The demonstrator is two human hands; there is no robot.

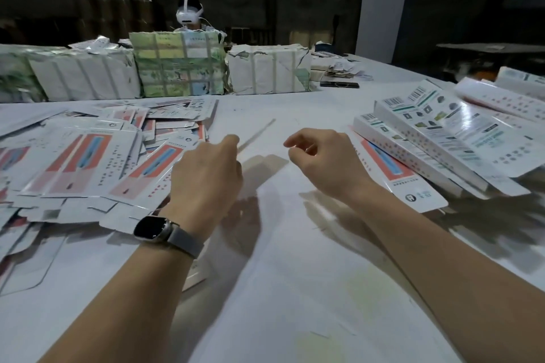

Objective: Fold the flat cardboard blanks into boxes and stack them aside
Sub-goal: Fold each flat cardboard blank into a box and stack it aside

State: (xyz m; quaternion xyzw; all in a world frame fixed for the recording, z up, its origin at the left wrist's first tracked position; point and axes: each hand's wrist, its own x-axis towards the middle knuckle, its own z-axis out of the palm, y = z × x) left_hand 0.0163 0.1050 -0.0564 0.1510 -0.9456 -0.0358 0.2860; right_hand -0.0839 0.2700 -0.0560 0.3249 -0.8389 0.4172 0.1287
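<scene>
A spread pile of flat cardboard blanks (88, 162), white with red and blue print, covers the left of the white table (295, 244). Folded boxes (442, 138) lie stacked on the right, over one flat blank (395, 174). My left hand (206, 177), with a watch on its wrist, hovers at the right edge of the blank pile, fingers loosely curled and holding nothing. My right hand (321, 156) hangs over the bare table just left of the folded boxes, fingers also loosely curled and empty.
Wrapped paper bundles (177, 68) form a row across the back of the table. Behind them sits another person (190, 13) wearing a headset. A dark phone (339, 84) lies at the back right, near loose paper scraps.
</scene>
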